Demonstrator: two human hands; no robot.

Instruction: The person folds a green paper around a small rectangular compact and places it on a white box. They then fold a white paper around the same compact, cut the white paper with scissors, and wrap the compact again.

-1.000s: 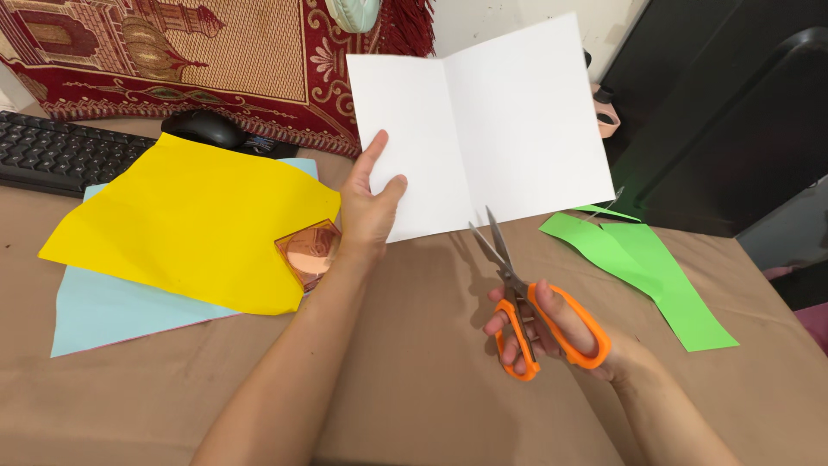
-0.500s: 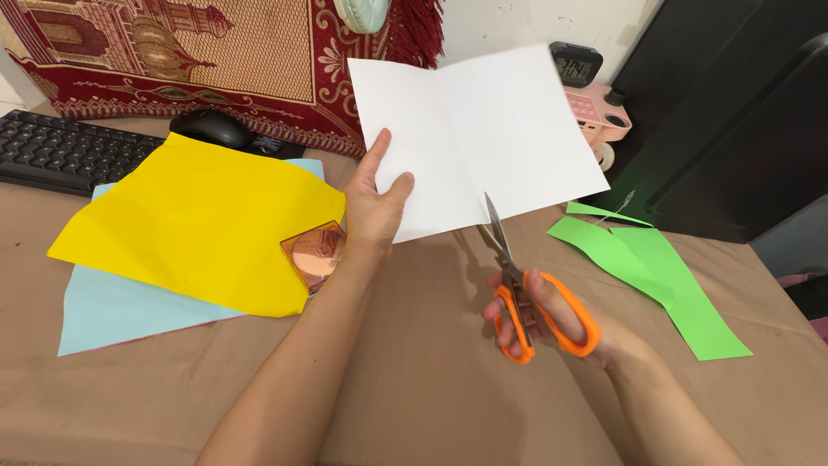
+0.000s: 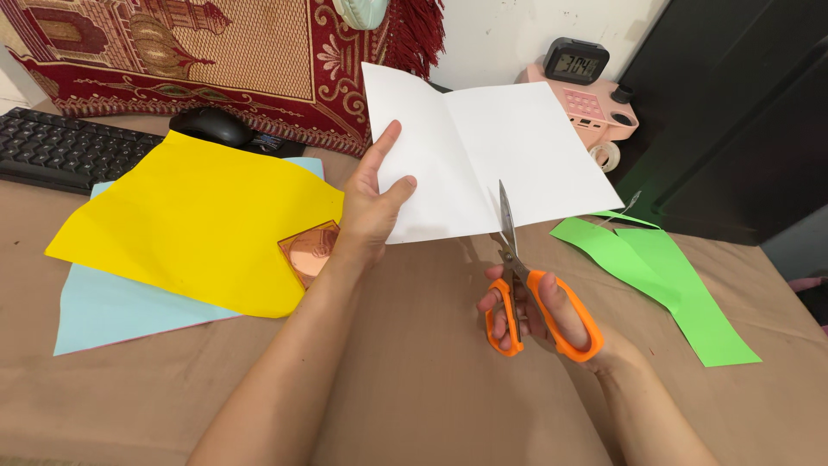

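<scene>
Left hand pinching white paper at its left edge, thumb on top, sheet held up off the table at 12 o'clock. Plain white, one crease down the middle, lower edge met by the blades. Right hand wrapped through orange scissors, blades nearly together, tips on the paper at the crease. At 9 o'clock, yellow sheet over a pale blue sheet, clear orange case on its corner. At 3 o'clock, green strips.
</scene>
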